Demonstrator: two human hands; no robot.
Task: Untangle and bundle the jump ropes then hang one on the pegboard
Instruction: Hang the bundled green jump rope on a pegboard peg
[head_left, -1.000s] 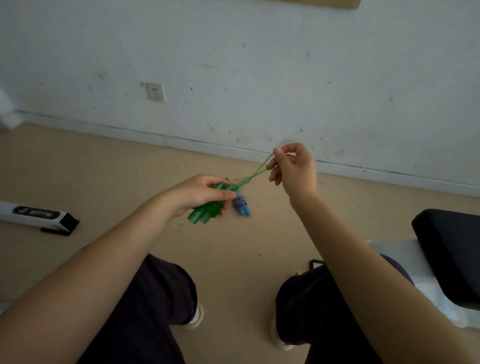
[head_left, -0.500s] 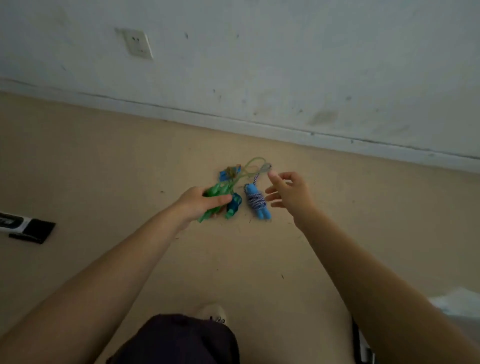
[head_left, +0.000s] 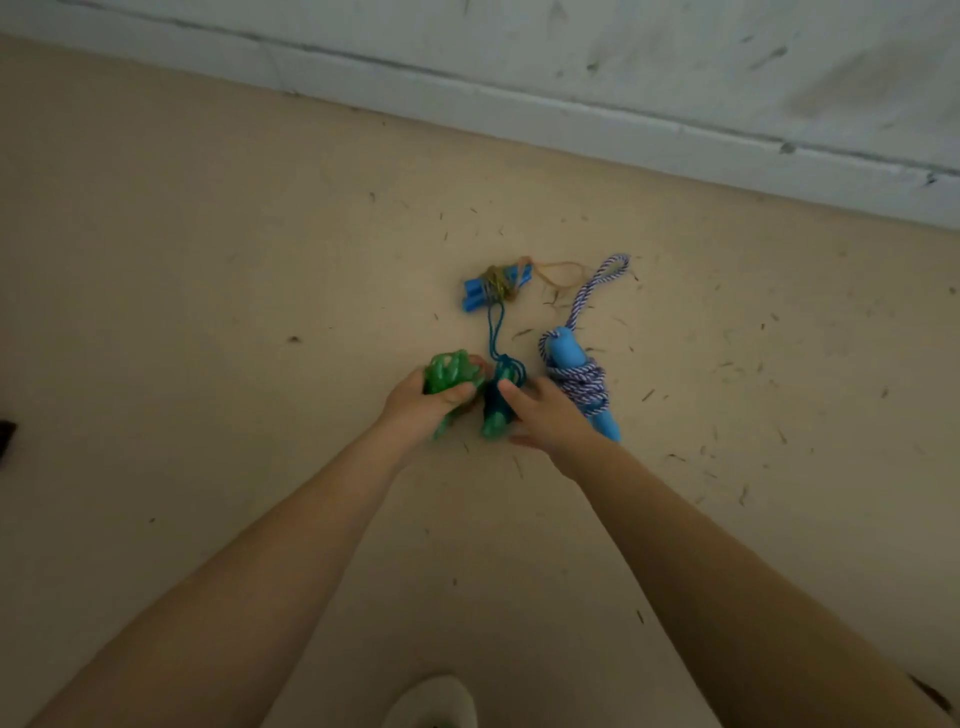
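My left hand (head_left: 423, 408) grips a bundled green jump rope (head_left: 451, 373) low over the floor. Right beside it lies a teal rope bundle (head_left: 496, 415), and my right hand (head_left: 548, 418) rests on it with the index finger stretched out. A thin teal cord (head_left: 493, 332) runs from that bundle up to a pair of blue handles wound with brownish rope (head_left: 493, 287). To the right of my right hand lies a blue-handled rope wrapped in purple-white cord (head_left: 576, 376), its loop pointing toward the wall. No pegboard is in view.
Beige floor (head_left: 208, 286) strewn with small dark bits. A white wall with a baseboard (head_left: 571, 119) runs across the top. The tip of a light shoe (head_left: 434, 701) shows at the bottom, and a dark object (head_left: 6, 436) at the left edge.
The view dropped toward the floor. My right hand let go of the stretched green rope and came down onto the teal bundle. My left hand lowered the green bundle.
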